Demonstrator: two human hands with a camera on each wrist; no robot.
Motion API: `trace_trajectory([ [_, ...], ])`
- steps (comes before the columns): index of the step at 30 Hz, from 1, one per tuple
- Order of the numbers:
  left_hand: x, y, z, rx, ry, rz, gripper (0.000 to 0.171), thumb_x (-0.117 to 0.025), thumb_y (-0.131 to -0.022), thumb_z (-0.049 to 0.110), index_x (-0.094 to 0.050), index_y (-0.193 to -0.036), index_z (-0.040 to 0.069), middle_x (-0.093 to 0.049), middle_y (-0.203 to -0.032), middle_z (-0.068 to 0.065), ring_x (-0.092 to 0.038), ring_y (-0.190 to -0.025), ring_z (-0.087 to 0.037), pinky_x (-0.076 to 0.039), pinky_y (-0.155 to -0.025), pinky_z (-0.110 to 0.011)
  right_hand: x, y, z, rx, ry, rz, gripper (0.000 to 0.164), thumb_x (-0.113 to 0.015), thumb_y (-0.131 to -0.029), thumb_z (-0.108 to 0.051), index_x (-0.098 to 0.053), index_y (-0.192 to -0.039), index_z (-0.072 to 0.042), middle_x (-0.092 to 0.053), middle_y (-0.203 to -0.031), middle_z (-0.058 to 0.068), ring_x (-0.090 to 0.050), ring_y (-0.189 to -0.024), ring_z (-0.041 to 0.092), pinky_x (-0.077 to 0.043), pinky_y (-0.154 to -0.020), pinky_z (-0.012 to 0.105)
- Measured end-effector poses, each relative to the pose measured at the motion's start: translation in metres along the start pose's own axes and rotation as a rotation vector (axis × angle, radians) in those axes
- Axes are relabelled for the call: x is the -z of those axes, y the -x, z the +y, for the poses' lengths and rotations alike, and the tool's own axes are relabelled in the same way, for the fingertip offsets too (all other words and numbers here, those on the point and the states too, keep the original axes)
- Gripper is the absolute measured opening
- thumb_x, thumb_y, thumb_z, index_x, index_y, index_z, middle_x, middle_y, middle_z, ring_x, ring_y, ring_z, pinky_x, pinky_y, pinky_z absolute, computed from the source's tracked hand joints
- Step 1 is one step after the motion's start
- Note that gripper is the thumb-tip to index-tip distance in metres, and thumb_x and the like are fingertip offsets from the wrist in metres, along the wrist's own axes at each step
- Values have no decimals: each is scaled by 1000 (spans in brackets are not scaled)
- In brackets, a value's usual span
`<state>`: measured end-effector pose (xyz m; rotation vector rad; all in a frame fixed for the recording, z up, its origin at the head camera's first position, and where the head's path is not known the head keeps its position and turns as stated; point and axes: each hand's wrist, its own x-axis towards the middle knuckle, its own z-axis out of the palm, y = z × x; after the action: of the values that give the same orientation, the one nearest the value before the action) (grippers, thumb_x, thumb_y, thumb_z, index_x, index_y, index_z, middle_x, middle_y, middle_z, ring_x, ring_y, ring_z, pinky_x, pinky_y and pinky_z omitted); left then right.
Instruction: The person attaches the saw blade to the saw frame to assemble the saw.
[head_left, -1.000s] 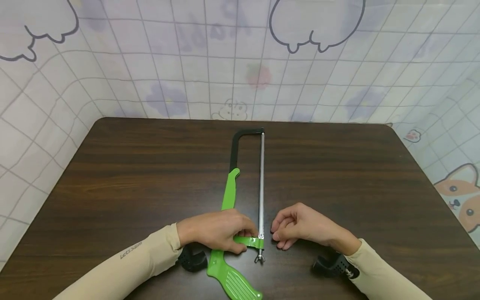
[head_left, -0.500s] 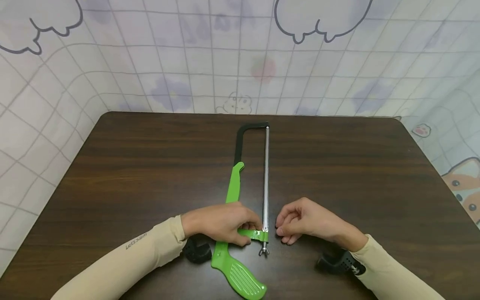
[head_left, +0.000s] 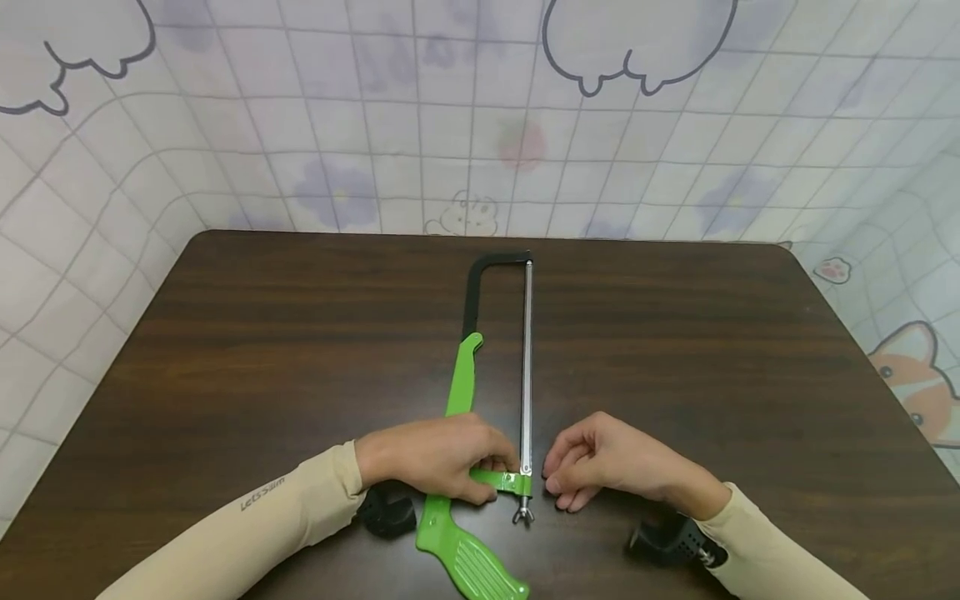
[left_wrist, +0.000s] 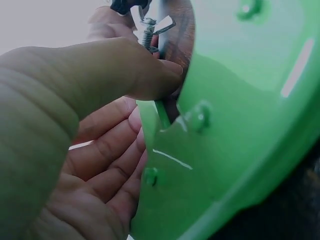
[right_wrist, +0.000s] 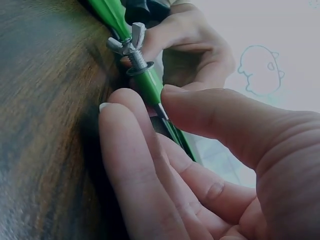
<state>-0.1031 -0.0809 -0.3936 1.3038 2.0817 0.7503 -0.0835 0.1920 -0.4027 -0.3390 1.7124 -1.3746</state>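
Observation:
A hacksaw (head_left: 462, 379) with a green handle and a black front bow lies on the table, its blade (head_left: 527, 367) pointing away from me on the right side. My left hand (head_left: 438, 457) grips the green frame by its short lower arm, thumb on the near side and fingers beyond, as the left wrist view also shows. At the blade's near end sits a silver wing nut (right_wrist: 132, 45). Just right of the blade, my right hand (head_left: 611, 461) rests with loosely curled fingers, apart from the saw. Nothing shows between its thumb and fingers in the right wrist view.
The dark wood table (head_left: 300, 333) has rounded far corners. Behind it and along the sides hangs a white gridded cloth (head_left: 420, 125) with cartoon drawings. Black wrist devices (head_left: 386, 512) are strapped under both forearms.
The head view has shifted slightly up and back down. Both hands and the hacksaw keep nearly the same places relative to each other.

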Motion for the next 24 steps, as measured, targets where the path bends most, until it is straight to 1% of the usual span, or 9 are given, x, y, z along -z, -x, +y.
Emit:
trace_trajectory([
  [4, 0, 0, 1, 0, 8, 7, 24, -70, -91, 10, -73, -115, 13, -67, -88, 9, -55, -73, 5, -48, -70, -12, -3, 1, 0, -5, 4, -16, 24, -75, -92, -14, -74, -105, 7, -78, -86, 6, -76, -73, 11, -63, -71, 32],
  [7, 0, 0, 1, 0, 6, 10, 24, -70, -92, 10, -73, -115, 13, -68, -88, 9, -55, -72, 5, -48, -70, -12, -6, 2, 0, -9, -10, -21, 24, -74, -92, -14, -75, -106, 6, -78, -86, 6, -76, -73, 10, -63, -69, 31],
  [14, 0, -1, 0, -3, 10, 12, 24, -70, -92, 10, -73, -115, 14, -68, -88, 10, -55, -72, 6, -48, -69, -12, -13, 1, 0, -2, -39, -4, 26, -74, -92, -13, -74, -107, 8, -79, -87, 7, -76, -72, 10, -63, -68, 29],
  [19, 2, -2, 0, -4, 6, 13, 25, -70, -92, 11, -74, -117, 14, -70, -89, 9, -56, -71, 7, -48, -69, -11, -14, 1, 1, -1, -36, 8, 25, -75, -92, -14, -75, -106, 7, -79, -86, 8, -76, -72, 10, -63, -68, 29],
  [24, 5, -5, 2, -12, -13, 33, 24, -71, -91, 11, -75, -114, 13, -70, -86, 8, -55, -69, 8, -47, -66, -10, -14, 1, 2, 16, -42, 8, 26, -74, -93, -13, -74, -107, 9, -79, -89, 11, -76, -73, 10, -63, -68, 29],
])
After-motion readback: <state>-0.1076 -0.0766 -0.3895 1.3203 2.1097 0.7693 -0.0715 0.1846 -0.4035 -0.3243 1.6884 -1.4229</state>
